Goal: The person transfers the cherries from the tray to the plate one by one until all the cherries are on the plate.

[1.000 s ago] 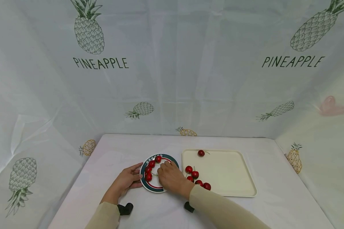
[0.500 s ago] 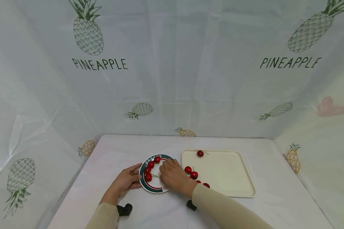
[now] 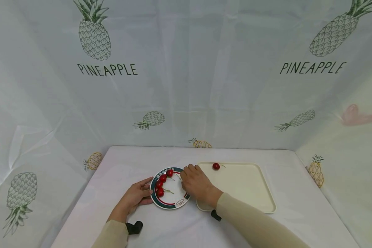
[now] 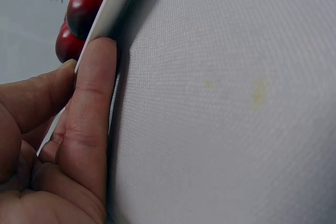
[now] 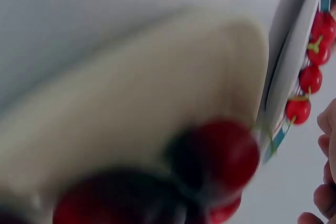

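Note:
A round plate (image 3: 173,203) with a green and red rim sits left of a cream tray (image 3: 245,189). Several red cherries (image 3: 163,178) lie along the plate's left side. My left hand (image 3: 145,189) pinches the plate's left rim (image 4: 113,9), finger under the edge, thumb above, close to two cherries (image 4: 84,9). My right hand (image 3: 187,175) hovers over the tray's left edge, fingers loosely curled, nothing seen in them; it hides the tray's cherries there. In the right wrist view blurred cherries (image 5: 226,156) lie on the tray (image 5: 131,87), with the plate (image 5: 294,72) beyond.
One lone cherry (image 3: 216,166) lies at the tray's far edge. A white cloth covers the table (image 3: 297,213), and pineapple-print sheets wall it in at the back and both sides. Black wrist mounts (image 3: 134,226) sit near the front edge.
My right hand has moved right, off the plate to the tray's left edge, now covering the cherries there. The left hand and plate have stayed put.

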The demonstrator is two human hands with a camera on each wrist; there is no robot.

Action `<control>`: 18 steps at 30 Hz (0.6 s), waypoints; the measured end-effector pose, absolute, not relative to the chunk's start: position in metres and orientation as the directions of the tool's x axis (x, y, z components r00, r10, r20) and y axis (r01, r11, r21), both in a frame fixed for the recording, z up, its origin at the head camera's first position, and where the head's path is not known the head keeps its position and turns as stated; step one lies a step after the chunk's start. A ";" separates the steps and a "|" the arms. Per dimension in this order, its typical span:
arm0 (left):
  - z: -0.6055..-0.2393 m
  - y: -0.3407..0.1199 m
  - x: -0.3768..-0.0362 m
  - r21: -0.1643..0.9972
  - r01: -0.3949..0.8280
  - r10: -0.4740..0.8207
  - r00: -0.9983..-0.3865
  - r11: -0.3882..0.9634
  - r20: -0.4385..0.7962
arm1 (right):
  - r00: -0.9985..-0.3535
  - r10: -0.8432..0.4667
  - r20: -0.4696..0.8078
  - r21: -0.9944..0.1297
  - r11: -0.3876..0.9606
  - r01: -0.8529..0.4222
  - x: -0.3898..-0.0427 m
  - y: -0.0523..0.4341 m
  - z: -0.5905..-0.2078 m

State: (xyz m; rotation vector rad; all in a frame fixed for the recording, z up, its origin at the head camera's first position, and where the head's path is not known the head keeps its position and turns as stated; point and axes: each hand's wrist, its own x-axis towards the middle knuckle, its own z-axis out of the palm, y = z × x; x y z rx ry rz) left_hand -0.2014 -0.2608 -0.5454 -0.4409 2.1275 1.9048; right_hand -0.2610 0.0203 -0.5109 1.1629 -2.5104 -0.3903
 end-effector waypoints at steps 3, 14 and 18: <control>-0.545 -0.261 -0.202 0.917 -0.388 -0.054 -0.922 0.096 -0.384 | -0.607 -0.765 0.216 0.381 0.638 -0.669 -0.267 0.029 -0.507; -0.544 -0.260 -0.201 0.913 -0.400 -0.059 -0.916 0.076 -0.396 | -0.617 -0.735 0.281 0.333 0.678 -0.655 -0.286 0.062 -0.503; -0.542 -0.259 -0.200 0.915 -0.395 -0.066 -0.918 0.080 -0.390 | -0.643 -0.708 0.291 0.306 0.706 -0.639 -0.293 0.079 -0.503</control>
